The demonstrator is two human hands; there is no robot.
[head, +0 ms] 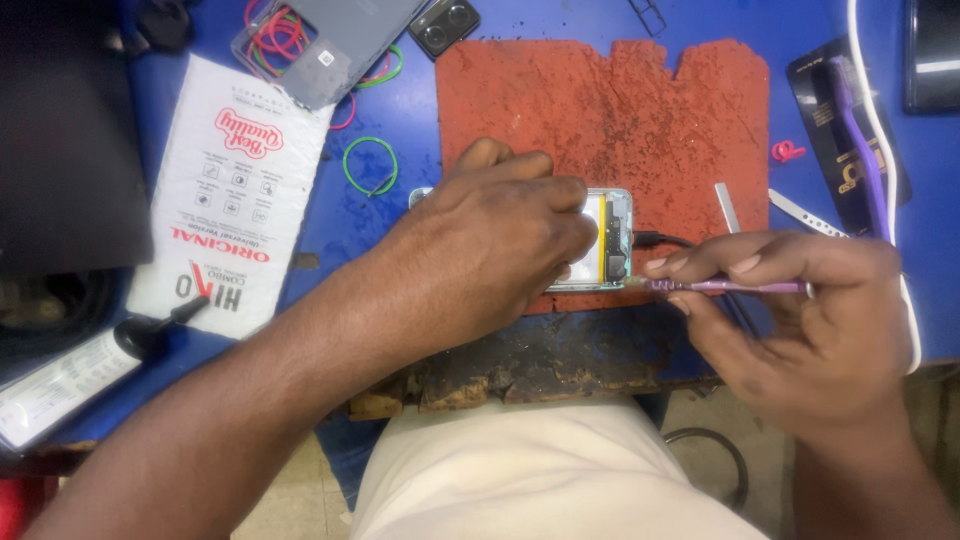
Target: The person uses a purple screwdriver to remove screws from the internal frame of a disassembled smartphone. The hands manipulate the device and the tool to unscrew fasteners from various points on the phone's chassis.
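Note:
An opened phone (612,238) with its back off lies on a worn red mat (620,110), its yellow battery showing. My left hand (490,240) presses down over most of the phone and holds it in place. My right hand (790,300) grips a thin purple screwdriver (730,287) whose tip touches the phone's lower right corner. A black cable (665,239) runs out from the phone's right end.
A white printed packet (225,190) lies at left, with a glue tube (70,375) below it. Rubber bands (370,165), a phone back cover (335,40), a small camera module (445,25), metal pry tools (728,205) and a purple toothbrush (860,150) lie around the mat.

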